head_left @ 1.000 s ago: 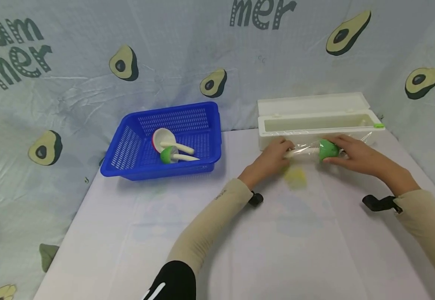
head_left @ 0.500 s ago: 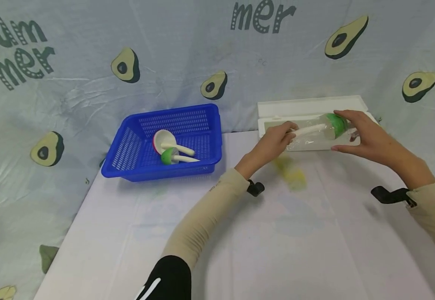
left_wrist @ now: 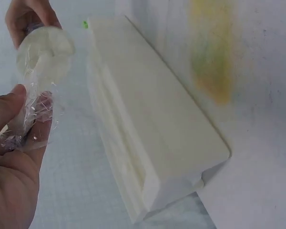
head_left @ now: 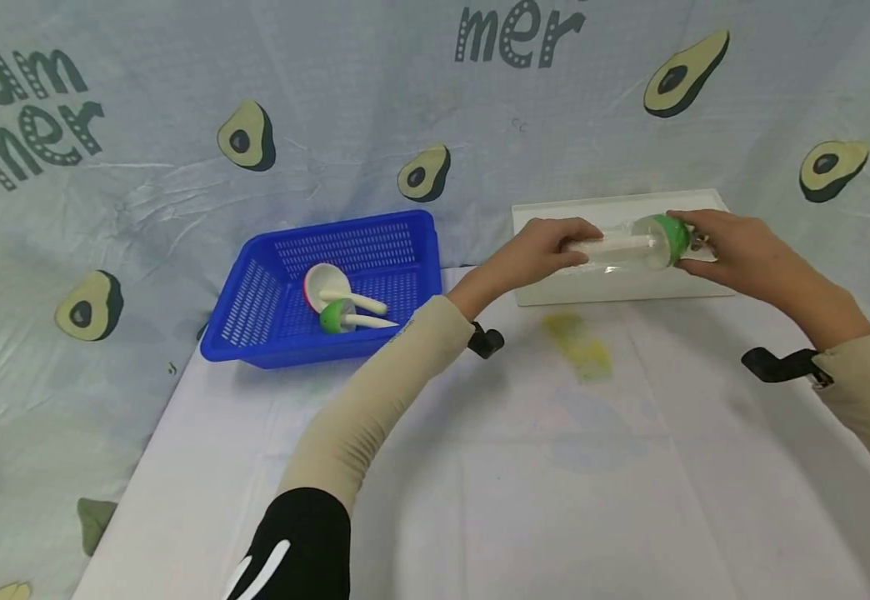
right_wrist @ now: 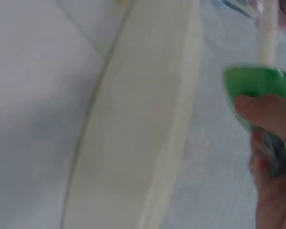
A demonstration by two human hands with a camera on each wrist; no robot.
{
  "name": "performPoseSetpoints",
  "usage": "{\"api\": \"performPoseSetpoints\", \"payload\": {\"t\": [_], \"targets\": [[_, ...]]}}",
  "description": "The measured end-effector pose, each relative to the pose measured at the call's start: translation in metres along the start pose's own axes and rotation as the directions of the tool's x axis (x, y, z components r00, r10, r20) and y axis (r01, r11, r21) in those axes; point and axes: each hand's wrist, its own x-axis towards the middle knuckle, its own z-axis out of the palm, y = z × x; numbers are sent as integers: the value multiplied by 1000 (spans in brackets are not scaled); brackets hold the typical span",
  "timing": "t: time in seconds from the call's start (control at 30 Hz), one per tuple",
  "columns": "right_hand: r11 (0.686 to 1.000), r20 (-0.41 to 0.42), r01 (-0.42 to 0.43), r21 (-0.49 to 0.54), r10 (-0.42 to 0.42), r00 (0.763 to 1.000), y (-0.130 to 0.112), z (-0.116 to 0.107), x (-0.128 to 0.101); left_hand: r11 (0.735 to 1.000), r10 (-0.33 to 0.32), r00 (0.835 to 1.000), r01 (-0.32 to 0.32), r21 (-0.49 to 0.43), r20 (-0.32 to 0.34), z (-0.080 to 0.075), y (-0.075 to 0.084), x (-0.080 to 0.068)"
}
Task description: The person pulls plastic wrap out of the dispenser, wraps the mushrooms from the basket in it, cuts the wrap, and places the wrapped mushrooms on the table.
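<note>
A small ladle with a green-backed, white bowl [head_left: 673, 237] and a white handle is held up in front of the long white box [head_left: 622, 290], inside clear plastic film. My left hand [head_left: 543, 248] pinches the film-covered handle end between thumb and fingers. My right hand [head_left: 742, 250] grips the green bowl, with its thumb [right_wrist: 262, 110] against the green back in the right wrist view. Loose, crinkled film [left_wrist: 38, 112] bunches near my left fingers in the left wrist view. The ladle's pale bowl interior [left_wrist: 47, 50] shows there too.
A blue basket [head_left: 405, 336] stands to the left, holding a ladle with a red rim [head_left: 324, 287] and a green one [head_left: 336, 317]. The box's lid [head_left: 615, 206] is raised at the back, and a cloth backdrop [head_left: 330, 108] with avocado prints hangs behind.
Both hands have lifted the ladle from in front of the box up to the level of its lid. My right hand first loosened around the bowl, then took hold of it again.
</note>
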Motion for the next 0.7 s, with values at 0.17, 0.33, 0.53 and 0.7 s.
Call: {"api": "performPoseSetpoints", "payload": {"t": [0.17, 0.33, 0.53, 0.7], "targets": [[996, -1, 13, 88, -13, 1000, 13, -18, -3, 998, 19, 1000, -19, -64, 4, -13, 0, 0], [961, 87, -112, 254, 93, 992, 20, -23, -4, 994, 23, 1000, -23, -109, -6, -14, -5, -3], [937, 92, -74, 342, 45, 995, 25, -17, -5, 993, 43, 998, -37, -111, 50, -7, -7, -3], [871, 106, -201, 448, 172, 979, 30, -11, -5, 992, 63, 997, -58, -112, 37, 0, -6, 1]]}}
